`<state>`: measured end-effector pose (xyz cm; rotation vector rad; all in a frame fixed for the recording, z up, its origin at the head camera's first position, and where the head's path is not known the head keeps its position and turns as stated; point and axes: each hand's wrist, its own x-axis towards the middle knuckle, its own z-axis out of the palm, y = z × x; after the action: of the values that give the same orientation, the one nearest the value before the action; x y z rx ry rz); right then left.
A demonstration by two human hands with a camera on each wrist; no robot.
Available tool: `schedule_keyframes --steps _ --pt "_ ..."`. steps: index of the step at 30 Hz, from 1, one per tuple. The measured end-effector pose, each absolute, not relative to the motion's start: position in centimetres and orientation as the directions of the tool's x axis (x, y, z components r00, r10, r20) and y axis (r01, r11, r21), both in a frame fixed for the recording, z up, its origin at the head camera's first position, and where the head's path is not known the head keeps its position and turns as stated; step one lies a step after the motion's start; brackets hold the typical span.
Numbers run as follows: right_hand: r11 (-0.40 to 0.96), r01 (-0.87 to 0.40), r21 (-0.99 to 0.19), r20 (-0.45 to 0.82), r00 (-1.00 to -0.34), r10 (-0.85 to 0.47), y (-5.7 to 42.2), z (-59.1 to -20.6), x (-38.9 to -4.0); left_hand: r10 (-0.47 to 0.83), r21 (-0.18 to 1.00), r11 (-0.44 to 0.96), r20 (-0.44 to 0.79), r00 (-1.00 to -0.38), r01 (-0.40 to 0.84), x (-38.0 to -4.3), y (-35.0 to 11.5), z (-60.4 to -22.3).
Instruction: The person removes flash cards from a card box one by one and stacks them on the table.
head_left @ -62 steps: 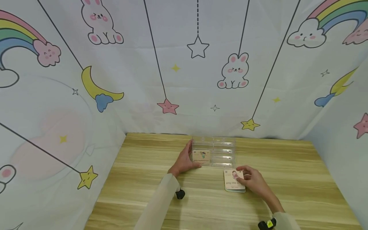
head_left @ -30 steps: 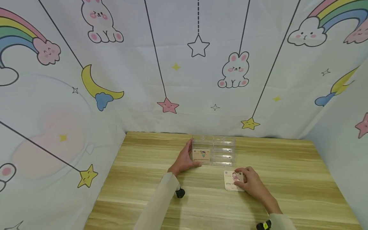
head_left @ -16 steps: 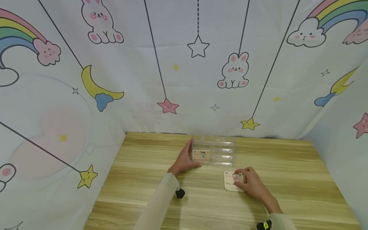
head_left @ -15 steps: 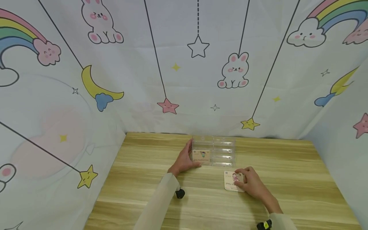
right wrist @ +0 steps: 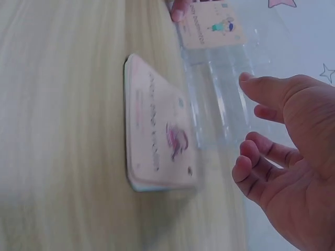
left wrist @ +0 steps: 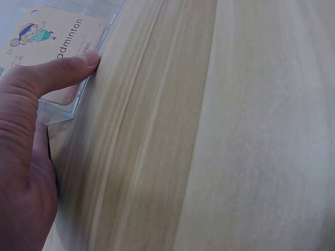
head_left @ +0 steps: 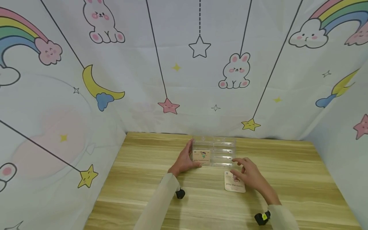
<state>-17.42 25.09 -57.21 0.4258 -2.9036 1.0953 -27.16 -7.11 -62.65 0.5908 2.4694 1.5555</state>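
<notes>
At the back of the table a clear plastic card box (head_left: 223, 152) has slots on its right half and a "play badminton" card (head_left: 201, 156) standing at its left front. My left hand (head_left: 185, 161) grips the box's left end, the thumb (left wrist: 68, 70) at its front edge and the fingers along its side. A short stack of cards (right wrist: 154, 125), rounded at the corners and topped by "play the violin", lies on the wood to the right front. My right hand (head_left: 250, 175) hovers over this stack's right side with fingers apart, holding nothing.
The table (head_left: 138, 191) has a wood-grain top. Behind it hangs a white curtain (head_left: 195, 83) printed with rabbits, stars and rainbows, its lower edge close behind the box. A pale right-hand wall (head_left: 339, 137) stands beside the table.
My right hand squared up the card stack, pinched its right edge, then let go and rose slightly toward the box. The left hand and the box stayed in place.
</notes>
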Motion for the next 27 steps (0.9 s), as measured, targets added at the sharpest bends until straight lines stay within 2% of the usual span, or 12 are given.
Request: schedule_keyframes --steps 11,27 --pt "0.613 -0.369 -0.699 0.179 -0.920 -0.349 21.2 -56.6 -20.2 0.410 0.900 0.373 0.058 -0.910 0.225 -27.3 -7.1 -62.7" --pt "0.585 -0.357 -0.728 0.160 -0.918 -0.362 17.4 -57.6 -21.7 0.408 0.898 0.363 0.084 -0.909 0.247 -27.3 -7.1 -62.8"
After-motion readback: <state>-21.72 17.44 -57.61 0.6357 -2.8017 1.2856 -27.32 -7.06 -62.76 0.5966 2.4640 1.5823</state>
